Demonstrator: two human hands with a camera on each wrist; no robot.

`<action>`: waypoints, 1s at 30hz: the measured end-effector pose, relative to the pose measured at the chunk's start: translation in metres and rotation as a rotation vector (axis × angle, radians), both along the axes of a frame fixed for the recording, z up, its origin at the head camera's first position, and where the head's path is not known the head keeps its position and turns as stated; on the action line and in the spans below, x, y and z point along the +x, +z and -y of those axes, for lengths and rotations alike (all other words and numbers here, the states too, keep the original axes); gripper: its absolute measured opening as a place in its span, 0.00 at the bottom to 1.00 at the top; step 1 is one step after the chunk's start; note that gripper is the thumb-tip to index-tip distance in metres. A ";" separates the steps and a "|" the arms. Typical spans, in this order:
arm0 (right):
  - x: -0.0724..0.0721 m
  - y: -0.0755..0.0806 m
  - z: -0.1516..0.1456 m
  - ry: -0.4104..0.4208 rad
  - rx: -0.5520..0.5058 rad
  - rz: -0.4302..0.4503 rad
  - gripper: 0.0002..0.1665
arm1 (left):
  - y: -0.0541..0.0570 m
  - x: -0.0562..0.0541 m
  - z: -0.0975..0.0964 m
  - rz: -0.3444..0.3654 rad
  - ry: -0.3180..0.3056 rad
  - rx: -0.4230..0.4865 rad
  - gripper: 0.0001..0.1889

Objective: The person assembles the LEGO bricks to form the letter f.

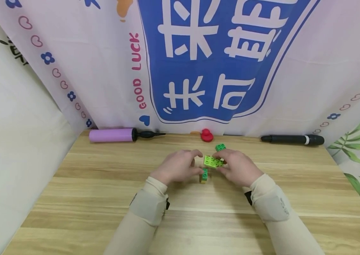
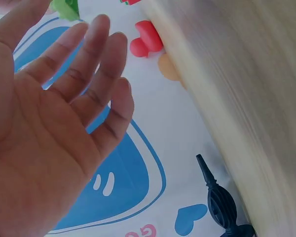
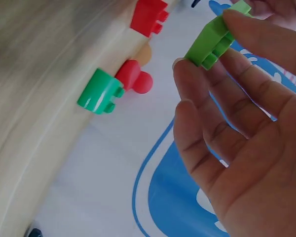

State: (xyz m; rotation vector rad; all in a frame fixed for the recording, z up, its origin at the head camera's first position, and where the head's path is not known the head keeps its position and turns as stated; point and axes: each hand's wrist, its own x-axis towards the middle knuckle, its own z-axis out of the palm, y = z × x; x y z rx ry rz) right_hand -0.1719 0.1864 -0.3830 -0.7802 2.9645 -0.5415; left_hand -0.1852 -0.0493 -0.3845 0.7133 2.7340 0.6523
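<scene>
My right hand (image 1: 238, 166) pinches a lime-green toy building brick (image 1: 212, 162) between thumb and fingers. In the right wrist view the same brick (image 3: 212, 42) is tilted, its studs facing the fingers. Opposite it, my left hand (image 1: 180, 165) has its fingers spread and loosely bent. Its thumb tip is beside a small green brick (image 1: 204, 174) with yellow under it; whether they touch I cannot tell. The left wrist view shows the left palm (image 2: 44, 133) holding nothing. Beyond the right fingers stands another green brick (image 1: 220, 146). A red brick (image 3: 149, 17) appears in the right wrist view.
A red duck-shaped toy (image 1: 207, 135) sits at the wooden table's (image 1: 103, 198) back edge. Back left lies a purple hand pump (image 1: 113, 135) with a black nozzle. At back right is a black cylindrical tool (image 1: 291, 140). A printed cloth (image 1: 110, 71) hangs behind the table.
</scene>
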 end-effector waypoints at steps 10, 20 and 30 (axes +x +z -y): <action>0.006 0.004 0.005 0.014 -0.014 -0.035 0.23 | 0.005 0.000 0.002 -0.034 0.016 0.004 0.27; 0.010 0.008 0.010 0.024 -0.009 -0.035 0.24 | 0.007 -0.001 0.004 -0.027 0.017 -0.003 0.26; 0.010 0.008 0.011 0.064 -0.004 -0.033 0.21 | 0.008 0.000 0.005 -0.034 -0.003 0.013 0.20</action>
